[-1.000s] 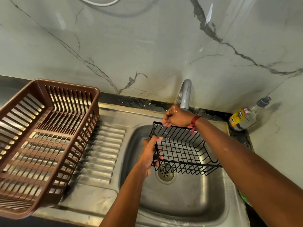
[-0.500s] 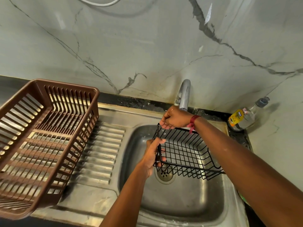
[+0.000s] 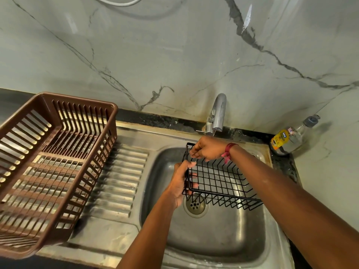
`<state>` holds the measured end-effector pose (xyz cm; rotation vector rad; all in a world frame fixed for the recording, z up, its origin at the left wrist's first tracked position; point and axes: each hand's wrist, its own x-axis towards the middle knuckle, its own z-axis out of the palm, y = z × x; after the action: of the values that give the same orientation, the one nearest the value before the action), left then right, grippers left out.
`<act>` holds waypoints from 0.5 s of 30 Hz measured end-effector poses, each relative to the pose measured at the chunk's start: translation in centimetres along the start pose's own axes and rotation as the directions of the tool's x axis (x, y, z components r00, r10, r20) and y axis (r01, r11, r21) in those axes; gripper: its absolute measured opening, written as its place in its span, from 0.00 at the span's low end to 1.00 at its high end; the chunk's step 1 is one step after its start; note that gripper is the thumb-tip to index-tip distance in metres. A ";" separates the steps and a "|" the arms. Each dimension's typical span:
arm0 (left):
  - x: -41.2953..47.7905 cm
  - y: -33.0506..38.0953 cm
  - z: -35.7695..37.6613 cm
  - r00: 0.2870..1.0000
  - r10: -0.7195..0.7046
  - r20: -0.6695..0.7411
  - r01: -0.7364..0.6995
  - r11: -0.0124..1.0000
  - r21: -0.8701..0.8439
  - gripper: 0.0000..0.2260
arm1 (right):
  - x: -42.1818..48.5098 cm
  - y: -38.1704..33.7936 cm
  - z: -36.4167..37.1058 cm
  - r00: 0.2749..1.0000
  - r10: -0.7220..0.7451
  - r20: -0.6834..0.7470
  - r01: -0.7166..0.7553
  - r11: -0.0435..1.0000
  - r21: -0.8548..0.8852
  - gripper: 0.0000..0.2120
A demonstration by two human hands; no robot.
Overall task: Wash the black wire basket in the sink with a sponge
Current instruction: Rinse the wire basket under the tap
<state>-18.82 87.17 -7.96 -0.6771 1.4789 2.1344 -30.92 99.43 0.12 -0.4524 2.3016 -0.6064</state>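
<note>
Black wire basket (image 3: 219, 177): held tilted over the sink (image 3: 213, 230) bowl, its lower edge just above the drain (image 3: 195, 205), below the tap (image 3: 218, 113).
Left hand (image 3: 181, 181): fingers wrapped round the basket's left end wall, holding it.
Right hand (image 3: 207, 149): closed on the far top rim near the left corner; a red wrist thread (image 3: 228, 152) hangs close to the wires.
Sponge: none visible, so scrubbing looks not yet under way.
Risk: thin wet wire gives little purchase; if either grip loosens, the basket may drop and clang on the steel, or a finger may get pinched between bars. The thread could snag.
Tap: sits just behind the right hand, so lifting the basket could knock the spout.
Brown plastic rack (image 3: 52, 162): on the drainboard at the worktop's left edge, well apart.
Soap bottle (image 3: 291, 136): at the worktop's back right corner, behind the right forearm; a reach could tip it.
</note>
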 end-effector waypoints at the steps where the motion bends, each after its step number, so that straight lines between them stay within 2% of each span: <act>1: 0.0 0.1 0.0 1.000 0.000 0.007 0.000 1.000 -0.012 0.43 | 0.2 0.0 0.1 0.999 -0.022 -0.025 0.021 0.998 -0.061 0.11; 3: 0.0 0.1 -0.1 1.000 -0.001 0.013 0.002 0.999 -0.043 0.42 | 0.3 0.1 0.3 0.997 -0.051 -0.060 0.041 0.985 -0.165 0.09; 5: 0.0 0.2 -0.4 1.000 0.009 0.006 -0.008 0.998 -0.055 0.42 | 0.2 0.2 0.2 0.991 -0.075 -0.111 0.056 0.986 -0.160 0.09; 6: -0.1 0.3 -0.5 1.000 0.016 0.001 -0.016 0.998 -0.052 0.42 | 0.1 0.2 -0.1 0.983 -0.082 -0.163 0.065 0.992 -0.106 0.09; 8: -0.3 0.6 -0.8 0.999 0.031 -0.011 -0.031 0.999 -0.037 0.38 | -0.3 0.4 -0.9 0.971 -0.030 -0.239 0.061 0.990 0.125 0.08; 10: -0.5 0.9 -0.9 0.999 0.041 -0.018 -0.041 0.999 -0.017 0.36 | -0.4 0.7 -1.3 0.968 0.026 -0.250 0.043 0.963 0.267 0.07; 13: -0.7 0.9 -0.9 0.998 0.059 -0.033 -0.059 0.998 0.029 0.37 | -0.3 1.1 -0.8 0.985 -0.009 -0.170 0.005 1.000 -0.022 0.07; 15: -0.8 0.7 -1.0 0.997 0.074 -0.039 -0.071 0.995 0.063 0.40 | -0.4 0.8 -0.3 0.980 -0.042 -0.192 0.028 0.997 -0.078 0.07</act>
<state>-18.48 85.96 -7.29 -0.6578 1.6076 2.1305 -30.99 100.38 0.13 -0.4890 2.5132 -0.6056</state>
